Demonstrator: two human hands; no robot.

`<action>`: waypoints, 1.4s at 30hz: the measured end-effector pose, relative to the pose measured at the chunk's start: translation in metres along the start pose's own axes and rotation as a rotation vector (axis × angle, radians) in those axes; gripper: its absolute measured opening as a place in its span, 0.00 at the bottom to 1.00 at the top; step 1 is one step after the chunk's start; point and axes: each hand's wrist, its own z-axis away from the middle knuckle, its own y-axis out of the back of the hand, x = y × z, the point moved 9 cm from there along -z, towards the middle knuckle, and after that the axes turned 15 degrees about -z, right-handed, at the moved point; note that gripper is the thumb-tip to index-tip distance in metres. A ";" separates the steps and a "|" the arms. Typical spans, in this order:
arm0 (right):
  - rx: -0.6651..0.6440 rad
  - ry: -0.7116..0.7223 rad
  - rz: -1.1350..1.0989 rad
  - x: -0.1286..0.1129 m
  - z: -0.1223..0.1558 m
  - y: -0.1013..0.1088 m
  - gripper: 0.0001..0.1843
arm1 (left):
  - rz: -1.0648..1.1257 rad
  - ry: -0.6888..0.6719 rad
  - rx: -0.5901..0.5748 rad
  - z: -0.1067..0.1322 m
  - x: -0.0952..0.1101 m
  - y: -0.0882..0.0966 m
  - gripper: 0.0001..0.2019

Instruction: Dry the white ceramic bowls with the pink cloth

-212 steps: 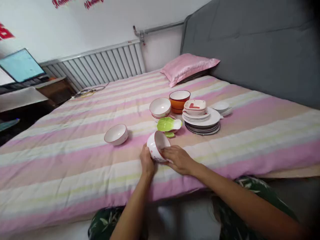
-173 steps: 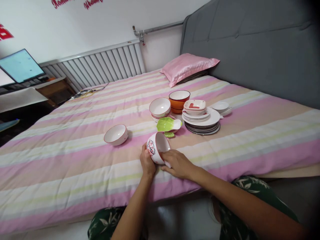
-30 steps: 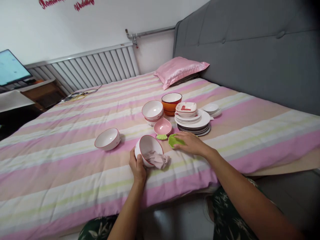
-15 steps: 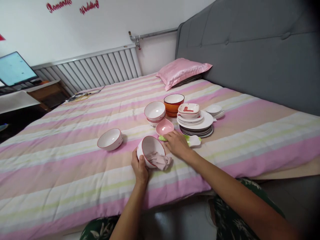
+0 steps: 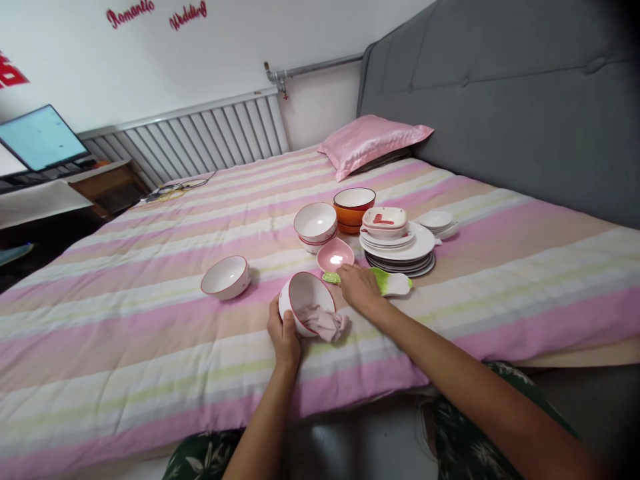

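Observation:
My left hand [image 5: 285, 332] grips a white bowl [image 5: 293, 307] with a red rim, tilted on its side on the bed, thumb near the rim and fingers around the outside. A crumpled pale pink cloth [image 5: 327, 323] lies partly inside and hangs over the lip. My right hand [image 5: 359, 288] is closed over a long green-and-white dish [image 5: 397, 284]; the palm hides its middle, and green shows on both sides. Just beyond the fingertips is a small pink bowl [image 5: 336, 255]. Another red-rimmed white bowl [image 5: 226, 278] sits tilted to the left.
Behind are stacked white bowls [image 5: 315, 222], orange bowls [image 5: 355, 212], a pile of plates [image 5: 423, 243] topped by small square dishes [image 5: 384, 219], and small white dishes [image 5: 436, 220]. A pink pillow [image 5: 375, 140] lies by the grey headboard [image 5: 500, 100] on the striped bed cover [image 5: 125, 320].
The whole view has shifted slightly, so things appear a little further right. Both hands keep nearly the same places; a bit more green shows right of my right hand.

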 end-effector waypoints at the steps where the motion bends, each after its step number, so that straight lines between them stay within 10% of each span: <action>1: 0.003 0.000 0.001 0.000 0.000 0.001 0.11 | -0.001 0.003 0.001 0.000 -0.001 0.000 0.29; 42: 0.245 0.267 -0.579 0.061 0.030 0.092 0.09 | 0.009 -0.023 -0.008 0.001 -0.001 0.000 0.27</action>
